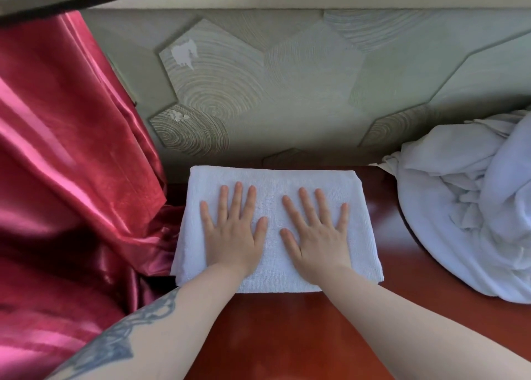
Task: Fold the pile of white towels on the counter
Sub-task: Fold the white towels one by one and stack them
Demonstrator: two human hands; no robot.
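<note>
Left hand (234, 237), right hand (316, 240) flat, fingers spread, gripping nothing, pressing folded towel (365, 244) mid-counter (287, 336). Smooth outward, square edges. Unfolded towel pile (471, 215) right.

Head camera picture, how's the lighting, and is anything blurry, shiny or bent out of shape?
Head view: soft, even daylight; the folded white terry towel and both flat hands are sharp; the glossy reddish-brown counter and red satin curtain show sheen; wide-angle distortion curves the edges, stretching the forearms.
</note>
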